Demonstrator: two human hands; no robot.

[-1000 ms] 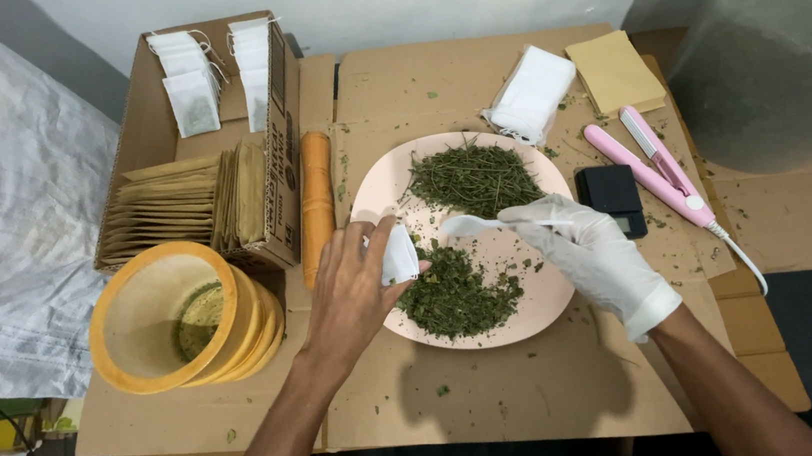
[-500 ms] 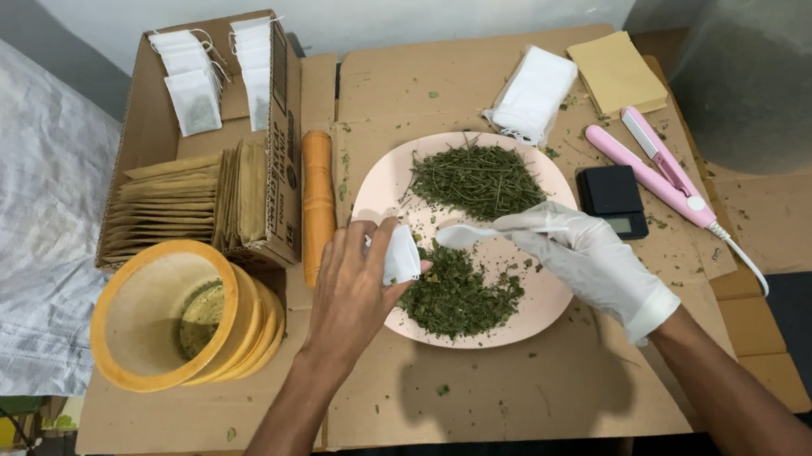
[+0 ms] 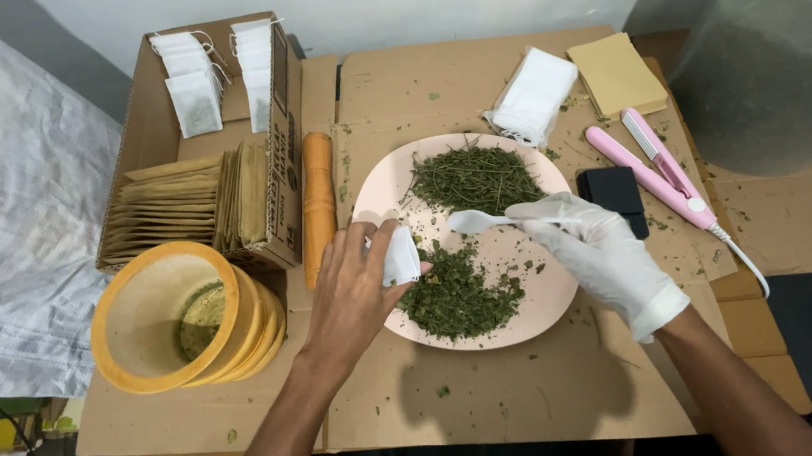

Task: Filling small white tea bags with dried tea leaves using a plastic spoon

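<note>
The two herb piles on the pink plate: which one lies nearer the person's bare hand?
The darker, crumbled pile at the plate's near edge, beside the left hand; the stalkier pile lies farther back.

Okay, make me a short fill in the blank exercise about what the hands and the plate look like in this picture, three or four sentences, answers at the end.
1. The right hand wears a white ____ and has a grip on a small white spoon.
2. The bare left hand holds a small white ____ over the pink plate.
3. The dried green herbs lie on the plate in ____ separate piles.
4. The stacked round bowls left of the plate are ____ in colour.

Missing words: glove; bag; two; yellow
</note>
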